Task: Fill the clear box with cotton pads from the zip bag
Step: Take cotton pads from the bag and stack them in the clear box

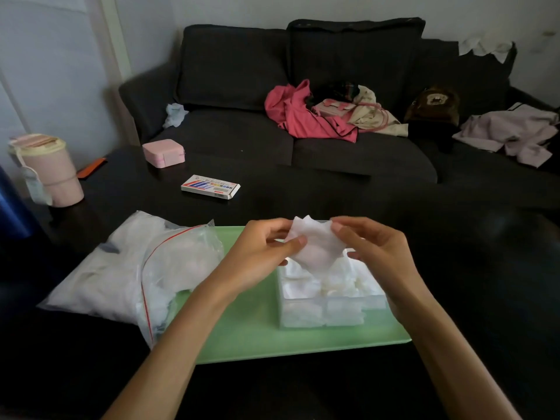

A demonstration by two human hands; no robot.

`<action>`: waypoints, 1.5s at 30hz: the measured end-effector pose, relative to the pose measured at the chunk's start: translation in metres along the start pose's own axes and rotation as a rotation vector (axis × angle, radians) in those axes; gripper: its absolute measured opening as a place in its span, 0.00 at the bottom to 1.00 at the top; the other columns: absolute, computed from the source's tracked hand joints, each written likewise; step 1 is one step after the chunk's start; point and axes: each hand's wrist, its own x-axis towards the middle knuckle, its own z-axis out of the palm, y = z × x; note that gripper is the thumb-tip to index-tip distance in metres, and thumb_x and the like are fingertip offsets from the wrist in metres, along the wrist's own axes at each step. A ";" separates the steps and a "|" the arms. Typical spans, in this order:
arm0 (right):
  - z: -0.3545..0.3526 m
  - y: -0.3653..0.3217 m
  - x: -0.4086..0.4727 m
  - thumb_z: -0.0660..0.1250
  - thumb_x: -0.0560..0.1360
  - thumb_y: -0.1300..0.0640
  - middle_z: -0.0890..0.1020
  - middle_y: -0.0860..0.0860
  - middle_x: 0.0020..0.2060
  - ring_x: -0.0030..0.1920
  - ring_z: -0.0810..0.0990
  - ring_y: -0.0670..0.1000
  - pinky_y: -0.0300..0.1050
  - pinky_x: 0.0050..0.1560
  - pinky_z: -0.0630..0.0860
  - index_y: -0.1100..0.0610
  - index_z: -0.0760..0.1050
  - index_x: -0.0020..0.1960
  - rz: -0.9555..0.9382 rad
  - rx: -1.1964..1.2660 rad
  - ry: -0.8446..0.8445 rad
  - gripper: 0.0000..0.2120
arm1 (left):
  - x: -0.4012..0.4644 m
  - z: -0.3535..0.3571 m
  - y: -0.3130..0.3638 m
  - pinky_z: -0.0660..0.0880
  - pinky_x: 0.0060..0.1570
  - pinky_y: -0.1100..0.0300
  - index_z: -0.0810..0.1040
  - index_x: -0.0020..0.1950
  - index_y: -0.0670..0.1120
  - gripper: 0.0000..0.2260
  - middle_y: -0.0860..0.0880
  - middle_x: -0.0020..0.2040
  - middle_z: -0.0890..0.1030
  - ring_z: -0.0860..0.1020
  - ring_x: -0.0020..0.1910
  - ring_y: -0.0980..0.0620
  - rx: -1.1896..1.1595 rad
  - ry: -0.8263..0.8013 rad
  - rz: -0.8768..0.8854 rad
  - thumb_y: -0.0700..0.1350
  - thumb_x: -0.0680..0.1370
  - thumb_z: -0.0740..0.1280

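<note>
Head view shows both hands raised over the box [330, 310], stretching one cotton pad [315, 247] between them. Left hand [257, 256] pinches the pad's left edge between thumb and curled fingers; right hand [372, 247] pinches its right edge the same way. The pad's lower half hides the back part of the box, and the right hand covers the box's far right corner. The box stands on a green tray [251, 334], already packed with white pads up to the rim; how they are layered is hard to make out through the cloudy wall. A zip bag [130, 268], its mouth open with a red seal strip, lies half on the tray's left side and half on the dark tabletop [303, 192], still bulging with pads. Farther back lie a small carton [210, 187] with coloured blocks, its print too small to read, a pink case [163, 153] and a pink cup [48, 168], which seems to carry a lid. Clothes [306, 116] lie heaped on the sofa [230, 65] behind.
</note>
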 end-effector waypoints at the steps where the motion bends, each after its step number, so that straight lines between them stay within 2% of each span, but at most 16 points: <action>1: 0.000 0.001 0.000 0.72 0.71 0.55 0.84 0.42 0.37 0.38 0.81 0.37 0.29 0.34 0.73 0.48 0.83 0.41 -0.004 -0.025 0.003 0.03 | 0.000 0.000 -0.001 0.79 0.44 0.61 0.80 0.50 0.54 0.06 0.55 0.47 0.84 0.82 0.45 0.59 0.010 -0.016 -0.007 0.43 0.77 0.68; 5: 0.001 0.004 -0.001 0.73 0.71 0.58 0.84 0.40 0.34 0.34 0.80 0.36 0.27 0.33 0.72 0.49 0.82 0.38 -0.007 -0.047 -0.003 0.04 | -0.002 0.002 -0.003 0.79 0.44 0.60 0.81 0.49 0.52 0.04 0.58 0.42 0.84 0.82 0.44 0.58 0.023 -0.058 -0.043 0.45 0.76 0.68; 8: 0.001 0.005 -0.001 0.71 0.72 0.57 0.85 0.45 0.37 0.38 0.81 0.38 0.29 0.37 0.75 0.52 0.83 0.41 0.001 -0.016 0.037 0.02 | -0.003 0.003 -0.003 0.80 0.43 0.61 0.81 0.48 0.51 0.03 0.58 0.41 0.84 0.82 0.43 0.59 -0.009 -0.070 -0.072 0.45 0.76 0.68; 11: 0.004 0.004 -0.002 0.69 0.74 0.57 0.85 0.48 0.41 0.41 0.83 0.42 0.34 0.40 0.77 0.55 0.82 0.47 0.062 0.068 0.057 0.05 | -0.002 0.002 -0.001 0.81 0.42 0.62 0.81 0.52 0.49 0.06 0.54 0.45 0.85 0.82 0.44 0.58 -0.032 -0.058 -0.058 0.44 0.76 0.69; 15: 0.002 -0.002 -0.002 0.66 0.76 0.57 0.84 0.51 0.44 0.42 0.83 0.46 0.36 0.38 0.78 0.58 0.81 0.51 0.239 0.278 -0.081 0.08 | -0.001 -0.004 0.000 0.81 0.44 0.60 0.81 0.54 0.49 0.08 0.52 0.47 0.85 0.82 0.46 0.57 -0.080 -0.046 -0.073 0.45 0.76 0.69; 18: -0.002 -0.004 0.000 0.67 0.74 0.58 0.84 0.48 0.40 0.39 0.82 0.45 0.37 0.38 0.79 0.55 0.84 0.45 0.348 0.359 -0.198 0.07 | -0.004 -0.006 -0.001 0.80 0.42 0.63 0.80 0.56 0.50 0.09 0.53 0.47 0.85 0.82 0.46 0.57 -0.119 -0.083 -0.100 0.46 0.77 0.68; 20: -0.003 -0.002 0.001 0.68 0.73 0.59 0.84 0.47 0.39 0.41 0.82 0.45 0.39 0.42 0.78 0.54 0.84 0.42 0.345 0.290 -0.201 0.06 | -0.005 -0.006 -0.001 0.80 0.42 0.63 0.80 0.56 0.51 0.09 0.53 0.46 0.85 0.82 0.47 0.57 -0.127 -0.094 -0.105 0.46 0.77 0.67; 23: -0.006 -0.002 0.000 0.71 0.71 0.60 0.85 0.47 0.41 0.42 0.82 0.43 0.41 0.45 0.74 0.54 0.84 0.44 0.250 0.106 -0.176 0.05 | -0.008 -0.007 0.001 0.80 0.45 0.60 0.78 0.55 0.53 0.09 0.53 0.47 0.84 0.82 0.47 0.56 -0.050 -0.077 -0.060 0.44 0.77 0.68; 27: -0.008 -0.005 -0.003 0.71 0.70 0.58 0.86 0.49 0.42 0.43 0.83 0.46 0.45 0.49 0.78 0.51 0.85 0.42 0.230 0.026 -0.246 0.05 | -0.014 -0.008 0.004 0.81 0.43 0.58 0.75 0.58 0.57 0.13 0.48 0.54 0.78 0.83 0.47 0.51 -0.033 -0.173 0.027 0.42 0.77 0.68; 31: -0.008 -0.006 -0.005 0.72 0.69 0.55 0.86 0.50 0.41 0.41 0.83 0.47 0.39 0.41 0.79 0.51 0.85 0.42 0.188 -0.002 -0.263 0.04 | -0.018 -0.006 0.005 0.80 0.39 0.58 0.76 0.55 0.57 0.09 0.53 0.49 0.77 0.82 0.44 0.44 0.012 -0.196 0.116 0.45 0.77 0.67; 35: -0.010 -0.009 -0.003 0.74 0.60 0.50 0.85 0.50 0.37 0.35 0.82 0.45 0.34 0.34 0.76 0.54 0.85 0.41 0.251 0.134 -0.295 0.12 | -0.019 -0.004 0.008 0.74 0.36 0.66 0.76 0.51 0.54 0.06 0.60 0.48 0.78 0.79 0.42 0.59 0.071 -0.155 0.237 0.44 0.77 0.67; 37: -0.011 -0.009 -0.003 0.74 0.59 0.50 0.84 0.50 0.36 0.34 0.82 0.45 0.34 0.33 0.76 0.55 0.84 0.43 0.309 0.192 -0.316 0.15 | -0.020 -0.004 0.009 0.72 0.35 0.69 0.77 0.48 0.55 0.06 0.58 0.48 0.79 0.80 0.40 0.59 0.068 -0.133 0.269 0.43 0.77 0.68; 39: -0.010 -0.009 -0.004 0.74 0.61 0.51 0.85 0.50 0.38 0.36 0.82 0.45 0.34 0.34 0.77 0.56 0.84 0.44 0.312 0.218 -0.289 0.13 | -0.021 -0.003 0.009 0.73 0.36 0.68 0.78 0.46 0.55 0.07 0.57 0.47 0.80 0.81 0.41 0.56 0.063 -0.122 0.272 0.42 0.76 0.69; 41: -0.004 -0.007 -0.005 0.74 0.66 0.55 0.85 0.49 0.39 0.40 0.84 0.47 0.35 0.36 0.78 0.55 0.84 0.43 0.156 0.113 -0.140 0.07 | -0.021 -0.003 0.008 0.75 0.39 0.68 0.80 0.44 0.54 0.07 0.57 0.47 0.81 0.82 0.44 0.55 0.059 -0.091 0.272 0.40 0.75 0.70; 43: 0.002 -0.007 -0.007 0.75 0.68 0.57 0.84 0.45 0.39 0.41 0.82 0.45 0.35 0.39 0.78 0.50 0.83 0.41 -0.183 -0.181 0.091 0.03 | -0.019 -0.002 0.007 0.75 0.40 0.68 0.80 0.42 0.53 0.09 0.57 0.45 0.81 0.82 0.44 0.55 0.033 -0.034 0.280 0.38 0.75 0.70; 45: 0.007 -0.008 -0.010 0.75 0.69 0.57 0.81 0.43 0.41 0.42 0.79 0.45 0.39 0.40 0.77 0.49 0.82 0.41 -0.535 -0.439 0.222 0.04 | -0.017 -0.002 0.006 0.77 0.41 0.64 0.80 0.42 0.53 0.11 0.54 0.46 0.82 0.82 0.44 0.52 -0.043 0.016 0.273 0.36 0.74 0.69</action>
